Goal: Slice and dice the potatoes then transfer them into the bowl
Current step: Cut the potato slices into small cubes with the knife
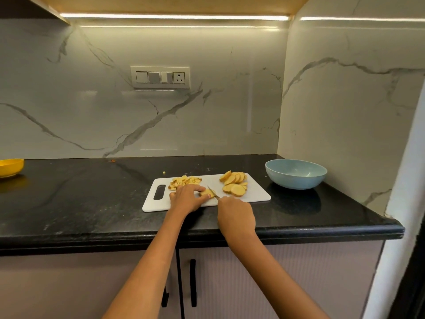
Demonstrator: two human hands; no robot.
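Two hands working mid-frame: left hand pinching potato slices, right hand gripping knife, cutting on board.

Marble walls – blk counter, LED strip

The scene is being lit from above by a warm light strip mounted under the cabinet, and a second strip is glowing on the right wall. Both are being mirrored as pale streaks in the glossy marble wall. The black counter is being left dim, with soft sheen and a faint shadow under the blue bowl. Straight lines are being bowed toward the frame edges by the wide lens. Focus is being rendered slightly soft throughout.
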